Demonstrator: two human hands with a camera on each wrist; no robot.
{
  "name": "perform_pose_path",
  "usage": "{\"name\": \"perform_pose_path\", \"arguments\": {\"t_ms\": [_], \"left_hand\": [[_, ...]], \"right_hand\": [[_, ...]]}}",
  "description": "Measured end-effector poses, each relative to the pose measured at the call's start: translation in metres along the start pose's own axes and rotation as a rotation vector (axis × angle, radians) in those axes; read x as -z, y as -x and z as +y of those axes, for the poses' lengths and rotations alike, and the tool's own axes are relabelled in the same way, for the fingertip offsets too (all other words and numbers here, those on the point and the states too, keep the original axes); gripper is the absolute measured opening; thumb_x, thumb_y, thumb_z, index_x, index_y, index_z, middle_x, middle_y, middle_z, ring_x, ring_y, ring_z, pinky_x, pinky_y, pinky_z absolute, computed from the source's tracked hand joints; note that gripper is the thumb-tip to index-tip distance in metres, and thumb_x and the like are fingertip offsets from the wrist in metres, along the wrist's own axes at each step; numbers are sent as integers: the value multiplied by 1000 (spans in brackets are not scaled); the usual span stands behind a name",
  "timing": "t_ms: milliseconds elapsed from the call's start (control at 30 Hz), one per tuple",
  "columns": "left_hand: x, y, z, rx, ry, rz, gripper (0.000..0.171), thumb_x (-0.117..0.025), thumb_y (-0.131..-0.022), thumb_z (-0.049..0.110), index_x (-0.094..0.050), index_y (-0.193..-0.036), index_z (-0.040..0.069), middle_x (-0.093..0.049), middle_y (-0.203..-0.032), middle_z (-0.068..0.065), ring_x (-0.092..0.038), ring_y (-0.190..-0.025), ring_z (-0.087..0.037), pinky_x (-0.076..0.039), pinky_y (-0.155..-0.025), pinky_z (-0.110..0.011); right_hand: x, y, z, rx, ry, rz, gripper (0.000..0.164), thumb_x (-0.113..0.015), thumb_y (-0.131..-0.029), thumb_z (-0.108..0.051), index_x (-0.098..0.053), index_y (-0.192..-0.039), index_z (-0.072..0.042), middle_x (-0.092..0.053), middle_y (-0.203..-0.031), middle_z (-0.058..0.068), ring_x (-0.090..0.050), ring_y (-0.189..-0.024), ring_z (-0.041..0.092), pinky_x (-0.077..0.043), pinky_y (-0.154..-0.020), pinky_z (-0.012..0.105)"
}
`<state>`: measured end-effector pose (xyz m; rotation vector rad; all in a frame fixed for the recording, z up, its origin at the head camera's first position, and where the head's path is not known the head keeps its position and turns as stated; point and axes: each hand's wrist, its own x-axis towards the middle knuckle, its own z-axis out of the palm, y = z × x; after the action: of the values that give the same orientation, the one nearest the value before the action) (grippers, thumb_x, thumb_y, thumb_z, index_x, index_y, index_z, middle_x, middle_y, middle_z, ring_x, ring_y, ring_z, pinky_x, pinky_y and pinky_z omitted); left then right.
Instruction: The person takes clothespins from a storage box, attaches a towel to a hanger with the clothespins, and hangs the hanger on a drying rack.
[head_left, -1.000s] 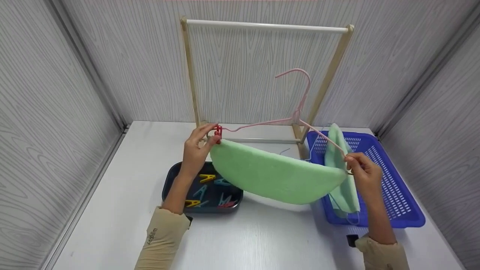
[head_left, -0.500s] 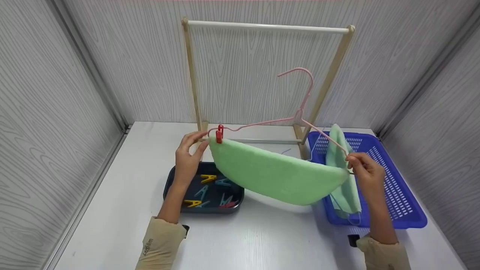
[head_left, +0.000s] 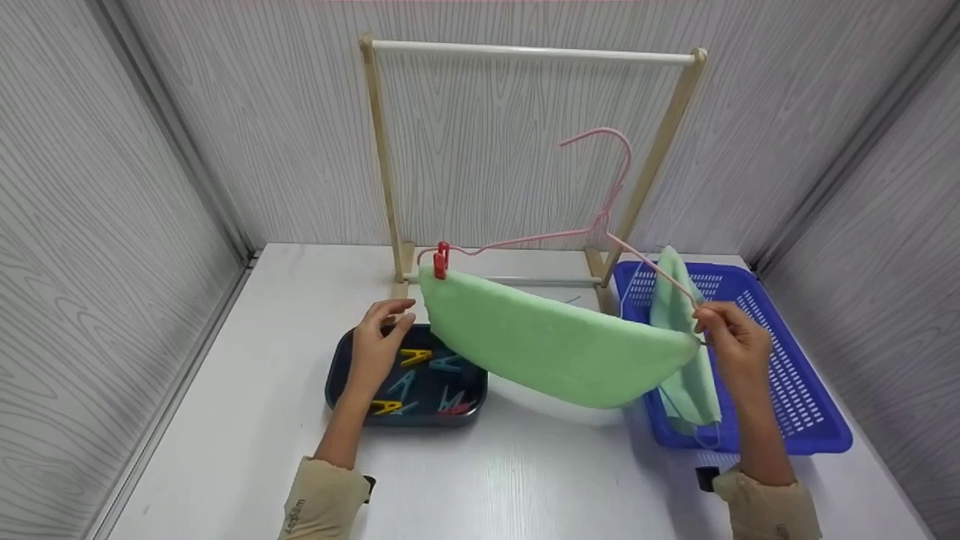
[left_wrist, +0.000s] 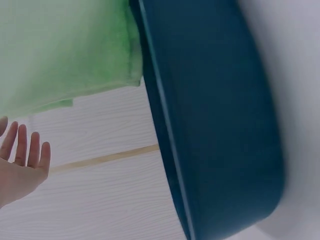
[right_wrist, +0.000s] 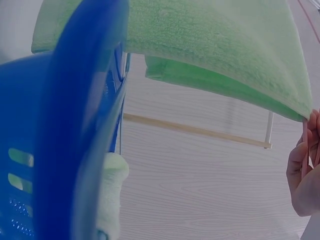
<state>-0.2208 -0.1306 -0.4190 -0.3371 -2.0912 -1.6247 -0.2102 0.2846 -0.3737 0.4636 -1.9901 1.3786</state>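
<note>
My right hand [head_left: 735, 341] pinches the right end of a pink clothes hanger [head_left: 536, 238], whose hook points up. Over the hanger's lower bar hangs a folded light green towel [head_left: 555, 345]. A red clothespin [head_left: 441, 262] clips the towel to the bar near its left end. My left hand [head_left: 379, 341] holds nothing, its fingers loosely bent over the left side of a dark tray [head_left: 469, 416]. Inside the tray lie several clothespins, among them a yellow clothespin [head_left: 415, 357] and a blue clothespin [head_left: 402, 384]. In the left wrist view the left hand's fingers [left_wrist: 34, 150] are spread apart below the towel.
A rack with a white top rail [head_left: 532, 52] and wooden legs stands at the back. On the right is a blue perforated basket [head_left: 814, 382], with another pale green cloth [head_left: 694, 390] draped over its left edge and a thin blue wire hanger [head_left: 628, 289] beside it.
My left hand has let go of the red clothespin and moved down and left toward the tray. The hanger's hook has risen slightly; the right hand keeps its grip.
</note>
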Motion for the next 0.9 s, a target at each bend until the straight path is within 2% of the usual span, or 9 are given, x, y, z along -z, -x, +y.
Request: {"name": "perform_pose_path", "arguments": {"t_ms": [67, 267, 300, 367, 533, 633, 767, 900], "left_hand": [[-1, 3, -3, 24, -16, -19, 21, -58, -89, 2, -61, -105, -11, -56, -107, -26, -51, -101, -39, -39, -88, -51], [-6, 8, -53, 120, -87, -44, 18, -61, -88, 5, -65, -104, -2, -60, -102, -13, -56, -97, -26, -43, -85, -42], [-7, 8, -61, 137, -116, -50, 17, -62, -88, 6, -66, -104, 0, -60, -101, -10, -56, -95, -23, -44, -84, -40], [-7, 11, -69, 163, -189, -69, 16, -62, -88, 6, -66, -102, 1, -60, -100, -9, -55, -93, -23, -44, -81, -39], [-6, 17, -87, 170, -386, -163, 15, -64, -86, 5, -67, -100, 0, -60, -99, -10, -54, -93, -26, -44, -79, -41], [-6, 22, -96, 174, -463, -219, 17, -65, -84, 3, -66, -101, -2, -59, -101, -13, -53, -96, -30, -43, -82, -43], [-7, 25, -105, 196, -526, -247, 20, -65, -85, 5, -64, -103, -3, -57, -105, -16, -52, -100, -32, -42, -85, -45], [-9, 27, -116, 163, -619, -248, 25, -66, -84, 6, -62, -107, -3, -54, -110, -17, -50, -102, -32, -42, -85, -45]], "right_hand": [[0, 0, -1, 5, 13, 5, 11, -50, -88, 13, -59, -82, 15, -51, -64, 19, -41, -53, 15, -33, -45, 15], [0, 1, -1, -3, -15, 12, 11, -51, -89, 12, -59, -82, 15, -52, -64, 15, -41, -53, 13, -33, -45, 16], [0, 1, 0, -6, -37, 9, 11, -51, -89, 12, -58, -82, 16, -52, -64, 15, -41, -53, 13, -33, -45, 16], [0, 1, 0, -9, -51, 5, 12, -51, -89, 11, -58, -82, 16, -52, -64, 16, -40, -52, 14, -32, -45, 16], [-1, 3, -1, -30, -39, 3, 12, -50, -89, 11, -58, -82, 16, -52, -64, 16, -40, -51, 14, -31, -43, 17], [-1, 3, -2, -37, -11, 4, 12, -51, -89, 11, -59, -82, 15, -52, -65, 17, -41, -52, 15, -32, -43, 17], [-1, 4, -3, -47, -5, 8, 12, -51, -89, 10, -59, -82, 16, -52, -65, 18, -41, -52, 15, -32, -43, 17], [0, 4, -3, -50, -14, 10, 13, -51, -90, 10, -59, -82, 16, -52, -64, 16, -40, -52, 13, -32, -43, 17]]}}
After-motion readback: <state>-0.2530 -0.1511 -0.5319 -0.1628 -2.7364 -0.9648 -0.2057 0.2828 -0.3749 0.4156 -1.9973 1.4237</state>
